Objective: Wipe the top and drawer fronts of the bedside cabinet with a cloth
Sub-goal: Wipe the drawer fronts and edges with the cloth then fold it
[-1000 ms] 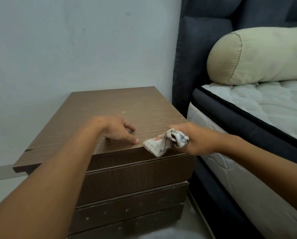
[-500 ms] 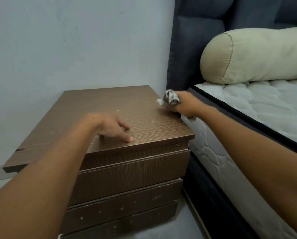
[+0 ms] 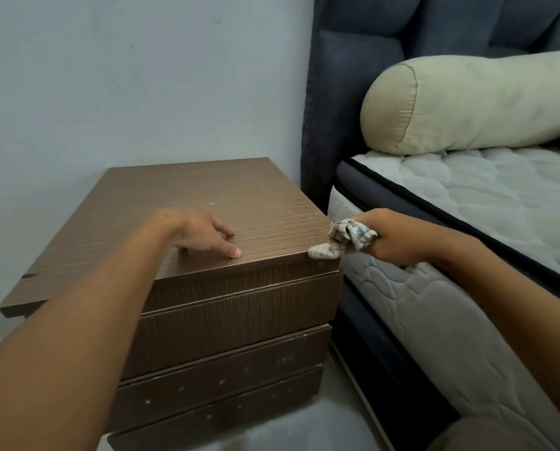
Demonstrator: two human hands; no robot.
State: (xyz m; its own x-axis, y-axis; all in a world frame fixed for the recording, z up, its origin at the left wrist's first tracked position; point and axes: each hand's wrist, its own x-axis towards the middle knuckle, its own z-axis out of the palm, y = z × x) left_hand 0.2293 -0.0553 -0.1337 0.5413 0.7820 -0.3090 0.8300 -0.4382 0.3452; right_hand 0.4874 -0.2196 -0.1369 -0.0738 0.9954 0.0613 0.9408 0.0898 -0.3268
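Observation:
The brown wood-grain bedside cabinet (image 3: 255,203) stands against the wall, its drawer fronts (image 3: 239,317) facing me. My left hand (image 3: 200,232) rests on the top near the front edge, fingers spread and fairly straight. My right hand (image 3: 392,239) grips a bunched, checked cloth (image 3: 343,239) at the cabinet's front right corner. The cloth's tip touches that corner. My right hand sits in the gap between the cabinet and the mattress.
A bed with a white quilted mattress (image 3: 467,203) and dark padded headboard (image 3: 353,60) stands close on the right. A cream bolster pillow (image 3: 467,102) lies on it. A pale wall (image 3: 125,76) is behind the cabinet. Light floor (image 3: 298,428) shows below.
My right hand with the cloth slid along the cabinet's right edge toward the back, then returned to the front right corner. My left hand stayed on the top.

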